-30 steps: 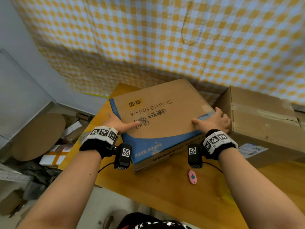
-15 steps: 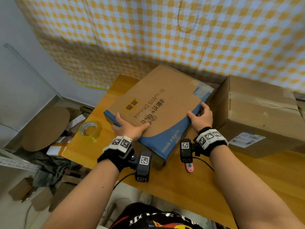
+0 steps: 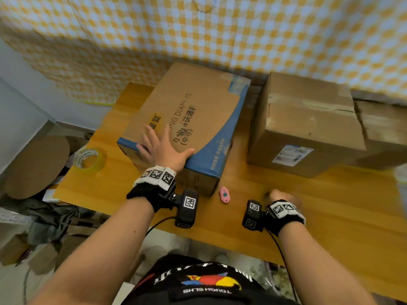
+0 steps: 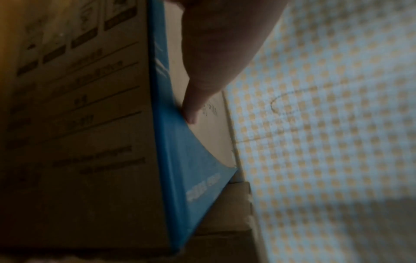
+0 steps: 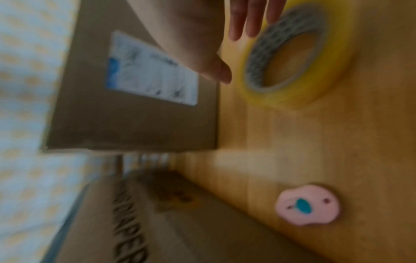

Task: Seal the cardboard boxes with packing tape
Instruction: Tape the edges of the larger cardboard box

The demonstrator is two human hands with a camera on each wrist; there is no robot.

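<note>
Wrists: we wear black wristbands (image 3: 145, 194) topped with white blocks of black square codes (image 3: 157, 175).
Cameras: a small black camera (image 3: 187, 208) with a code sticker and a thin black cable hangs off each band.
Arms: bare, no sleeves.
Shirt: black, with white lettering and a red, yellow and blue print (image 3: 209, 280).

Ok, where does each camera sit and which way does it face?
Head: on the head, facing down at the table, diaper box and plain box; both forearms show.
Left wrist: looks along the left hand lying on the diaper box; one finger shows.
Right wrist: looks along the right hand toward a tape roll; fingers show.
Shared: head and right wrist both show the pink cutter.
</note>
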